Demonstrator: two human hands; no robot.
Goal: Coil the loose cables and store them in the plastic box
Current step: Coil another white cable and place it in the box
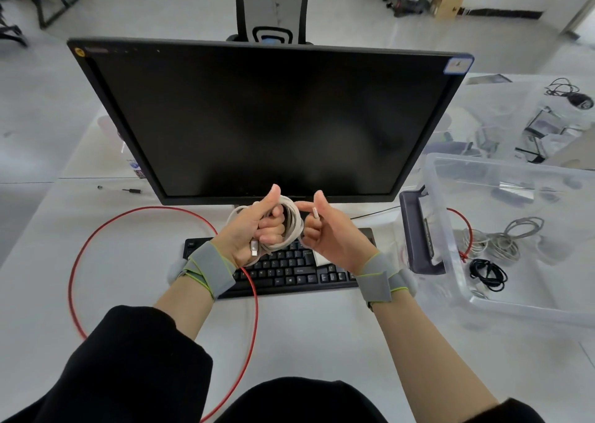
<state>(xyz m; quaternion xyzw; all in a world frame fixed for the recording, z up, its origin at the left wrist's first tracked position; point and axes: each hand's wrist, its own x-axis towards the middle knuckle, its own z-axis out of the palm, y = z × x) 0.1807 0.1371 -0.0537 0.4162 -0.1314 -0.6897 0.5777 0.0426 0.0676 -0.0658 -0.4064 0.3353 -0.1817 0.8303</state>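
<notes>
Left hand (257, 229) clamped around white cable coil (291, 221), held above keyboard (289, 268). Right hand (325, 232) pinches the coil's free connector end. Plastic box (450, 229) on desk (322, 326), right. Monitor (267, 120) sticker illegible.

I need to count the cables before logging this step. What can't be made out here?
- Head view: the keyboard is partly hidden behind both hands.
- The red cable runs off the bottom edge, so its end is cut off.
- Cables in the plastic box blur through its wall; their number is unclear.
- The white cable loops overlap in the left hand.
</notes>
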